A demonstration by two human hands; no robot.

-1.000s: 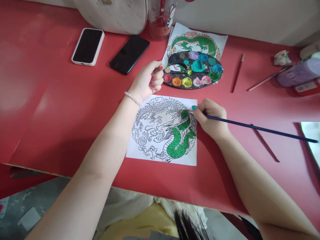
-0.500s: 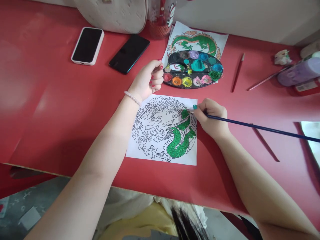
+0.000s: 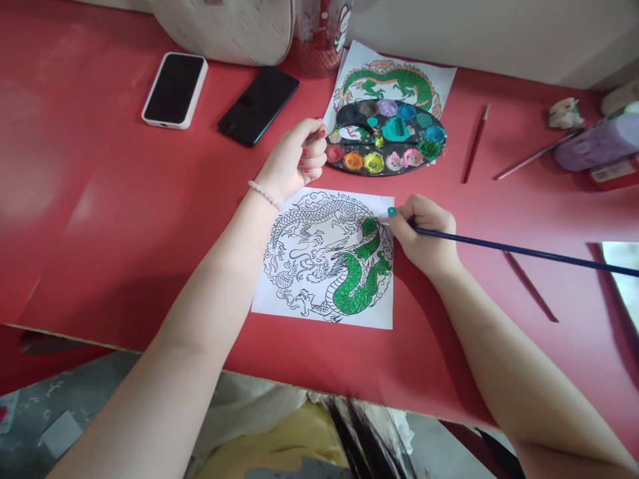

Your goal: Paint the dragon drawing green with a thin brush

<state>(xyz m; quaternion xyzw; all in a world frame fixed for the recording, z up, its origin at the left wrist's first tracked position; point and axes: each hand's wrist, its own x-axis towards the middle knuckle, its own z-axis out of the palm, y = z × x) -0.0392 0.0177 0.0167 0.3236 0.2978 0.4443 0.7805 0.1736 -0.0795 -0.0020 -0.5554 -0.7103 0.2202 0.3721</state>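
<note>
My right hand (image 3: 428, 233) pinches a long dark-blue paintbrush (image 3: 519, 251), its handle pointing off to the right. The brush's tip is at the right side of a dragon line drawing (image 3: 304, 293) on white paper, near the upper end of its green-painted body. My left hand (image 3: 302, 156), curled into a loose fist with nothing visible in it, rests at the left edge of a black oval paint palette (image 3: 372, 144). Its wrist, with a beaded bracelet (image 3: 265, 195), crosses the paper's upper left corner. The palette holds several colours, with green at its right end.
Under the palette lies a painted green dragon picture (image 3: 444, 76). Two phones (image 3: 174, 90) lie at the back left, near a pale bag (image 3: 234, 30) and a clear cup (image 3: 322, 40). To the right are red brushes (image 3: 475, 143), crumpled tissue (image 3: 565, 114) and a purple bottle (image 3: 596, 145).
My right hand has shifted very slightly to the right, and the brush handle has tipped a little lower toward its left part. My left hand and the paper stay put.
</note>
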